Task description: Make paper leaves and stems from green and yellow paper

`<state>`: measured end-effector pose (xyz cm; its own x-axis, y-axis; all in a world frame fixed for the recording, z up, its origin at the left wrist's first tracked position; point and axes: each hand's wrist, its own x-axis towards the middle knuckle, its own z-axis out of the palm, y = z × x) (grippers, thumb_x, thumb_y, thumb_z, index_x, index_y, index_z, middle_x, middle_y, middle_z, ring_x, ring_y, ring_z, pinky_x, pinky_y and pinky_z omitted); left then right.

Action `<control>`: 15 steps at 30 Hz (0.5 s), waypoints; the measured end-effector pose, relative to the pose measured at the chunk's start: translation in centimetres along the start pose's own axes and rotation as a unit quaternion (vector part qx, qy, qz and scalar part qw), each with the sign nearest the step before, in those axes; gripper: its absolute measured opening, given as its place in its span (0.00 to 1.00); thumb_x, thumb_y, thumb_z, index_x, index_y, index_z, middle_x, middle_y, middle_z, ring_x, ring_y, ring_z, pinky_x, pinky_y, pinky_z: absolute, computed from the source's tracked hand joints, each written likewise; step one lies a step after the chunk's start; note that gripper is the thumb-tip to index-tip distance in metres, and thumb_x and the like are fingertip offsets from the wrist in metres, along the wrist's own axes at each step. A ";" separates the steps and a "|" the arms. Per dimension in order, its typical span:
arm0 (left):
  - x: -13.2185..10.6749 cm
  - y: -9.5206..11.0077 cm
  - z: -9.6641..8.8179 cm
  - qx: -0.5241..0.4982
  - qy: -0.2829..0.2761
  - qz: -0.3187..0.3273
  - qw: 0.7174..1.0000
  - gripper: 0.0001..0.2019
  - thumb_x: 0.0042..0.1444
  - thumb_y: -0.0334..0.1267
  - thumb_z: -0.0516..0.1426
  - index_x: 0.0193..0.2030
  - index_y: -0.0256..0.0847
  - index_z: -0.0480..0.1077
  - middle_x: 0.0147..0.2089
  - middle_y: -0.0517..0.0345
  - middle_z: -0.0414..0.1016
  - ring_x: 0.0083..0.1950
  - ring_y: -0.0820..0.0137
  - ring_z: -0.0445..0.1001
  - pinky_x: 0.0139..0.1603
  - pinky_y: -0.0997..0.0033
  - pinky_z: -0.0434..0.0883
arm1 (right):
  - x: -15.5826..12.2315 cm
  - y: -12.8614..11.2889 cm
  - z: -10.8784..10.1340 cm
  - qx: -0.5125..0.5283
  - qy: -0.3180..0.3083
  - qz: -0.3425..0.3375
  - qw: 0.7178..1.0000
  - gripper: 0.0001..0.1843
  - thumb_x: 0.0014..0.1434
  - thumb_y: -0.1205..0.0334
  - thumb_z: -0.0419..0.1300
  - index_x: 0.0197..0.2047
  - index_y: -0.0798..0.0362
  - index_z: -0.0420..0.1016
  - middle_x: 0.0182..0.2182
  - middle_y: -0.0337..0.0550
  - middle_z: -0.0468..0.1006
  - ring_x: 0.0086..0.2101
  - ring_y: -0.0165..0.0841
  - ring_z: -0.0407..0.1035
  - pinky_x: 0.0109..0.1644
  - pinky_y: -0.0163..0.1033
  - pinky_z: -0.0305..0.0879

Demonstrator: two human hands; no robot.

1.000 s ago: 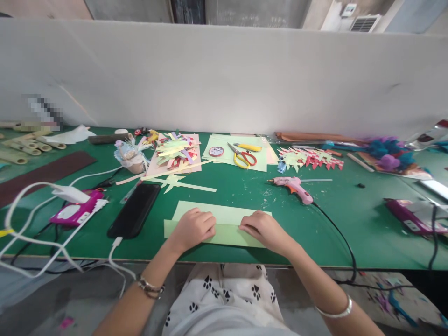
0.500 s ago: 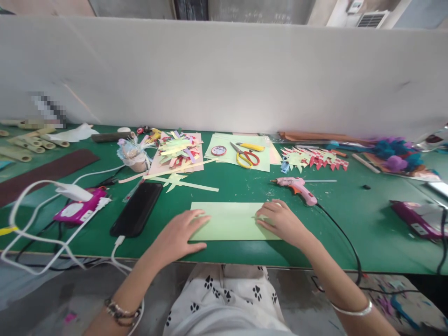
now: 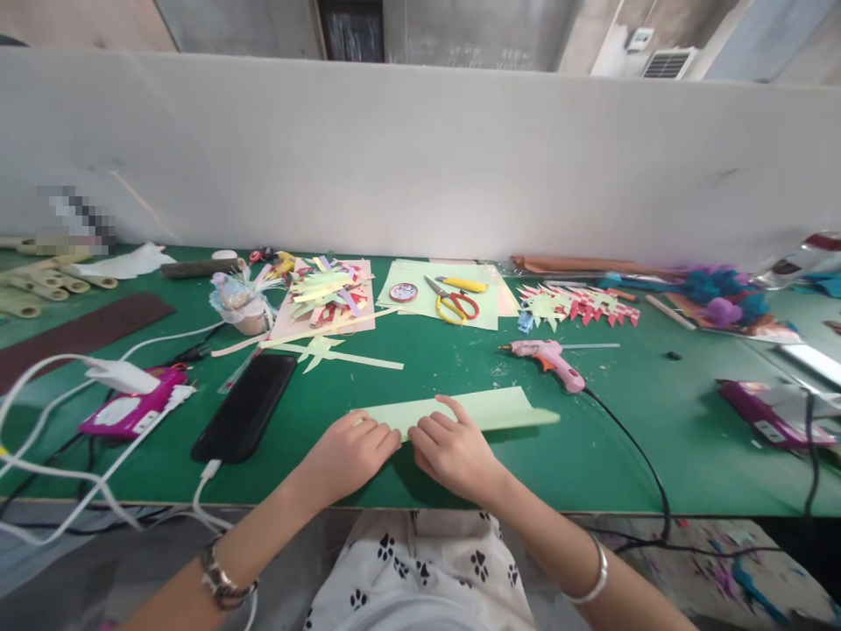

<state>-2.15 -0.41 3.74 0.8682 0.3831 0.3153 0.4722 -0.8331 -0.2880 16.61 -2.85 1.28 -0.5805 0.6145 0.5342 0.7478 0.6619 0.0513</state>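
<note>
A light green sheet of paper [image 3: 490, 407] lies folded into a long narrow strip on the green table [image 3: 624, 438], its right end curling up. My left hand [image 3: 351, 451] presses the strip's left end with curled fingers. Right beside it, my right hand [image 3: 450, 447] pinches the strip's near edge with fingers together. Both hands touch at the fold near the table's front edge.
A black phone [image 3: 246, 405] on a white cable lies left of my hands. A pink glue gun [image 3: 548, 359] with a black cord lies to the right. Scissors [image 3: 452, 298], cut paper pieces [image 3: 328, 289] and more green sheets sit behind. Magenta devices lie at both sides.
The flat green sheet has been folded narrower and turned slightly. My right hand moved left from the sheet's right end to meet my left hand at the fold.
</note>
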 end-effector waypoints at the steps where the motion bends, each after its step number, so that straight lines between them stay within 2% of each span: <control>1: 0.4 -0.1 -0.4 0.003 0.019 0.003 1.000 0.14 0.60 0.28 0.46 0.24 0.38 0.64 0.19 0.62 0.64 0.23 0.73 0.63 0.30 0.70 0.59 | 0.4 0.2 -0.2 -0.008 0.032 -0.010 0.999 0.11 0.56 0.71 0.48 0.24 0.53 0.63 0.18 0.33 0.64 0.23 0.26 0.58 0.53 0.41 0.52; 3: 1.1 -0.6 -1.5 -0.004 0.046 0.013 0.999 0.15 0.61 0.29 0.46 0.23 0.38 0.63 0.17 0.64 0.62 0.20 0.74 0.60 0.27 0.70 0.57 | 1.0 0.8 -0.7 -0.013 0.085 -0.024 0.996 0.12 0.55 0.70 0.48 0.21 0.52 0.61 0.16 0.33 0.62 0.21 0.26 0.55 0.47 0.37 0.56; 5: 1.5 -1.5 -2.7 -0.023 0.052 0.028 0.998 0.16 0.62 0.31 0.45 0.23 0.38 0.63 0.16 0.65 0.62 0.19 0.75 0.58 0.26 0.71 0.55 | 1.2 1.9 -1.7 -0.009 0.113 -0.028 0.993 0.12 0.54 0.71 0.49 0.20 0.52 0.60 0.15 0.32 0.60 0.20 0.25 0.53 0.39 0.33 0.57; 9: 1.2 -3.7 -4.8 -0.075 0.036 0.044 0.996 0.16 0.63 0.30 0.43 0.27 0.39 0.66 0.19 0.65 0.68 0.20 0.76 0.59 0.28 0.73 0.57 | 0.4 4.5 -4.2 0.010 0.115 -0.009 0.993 0.13 0.52 0.75 0.50 0.20 0.53 0.59 0.14 0.31 0.61 0.19 0.24 0.51 0.31 0.31 0.54; 12: 0.1 -5.4 -6.0 -0.131 0.001 0.013 0.991 0.17 0.64 0.33 0.43 0.28 0.40 0.68 0.23 0.65 0.72 0.22 0.76 0.62 0.28 0.76 0.58 | -1.1 6.2 -6.1 0.013 0.120 0.004 0.993 0.13 0.51 0.77 0.51 0.20 0.52 0.58 0.15 0.32 0.61 0.19 0.24 0.50 0.31 0.31 0.55; 15: -1.0 -6.7 -7.1 -0.198 -0.064 -0.030 0.978 0.18 0.64 0.38 0.42 0.29 0.42 0.68 0.24 0.65 0.72 0.23 0.76 0.63 0.26 0.78 0.59 | -2.9 7.7 -7.3 0.015 0.114 0.018 0.993 0.12 0.51 0.77 0.50 0.22 0.52 0.59 0.15 0.33 0.61 0.20 0.25 0.52 0.30 0.31 0.55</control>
<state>-7.30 1.97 11.82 0.8644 0.4619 0.1988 0.4489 -0.8869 0.1090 26.39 -2.72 6.32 -0.4630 0.5271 0.7126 0.7552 0.6554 0.0059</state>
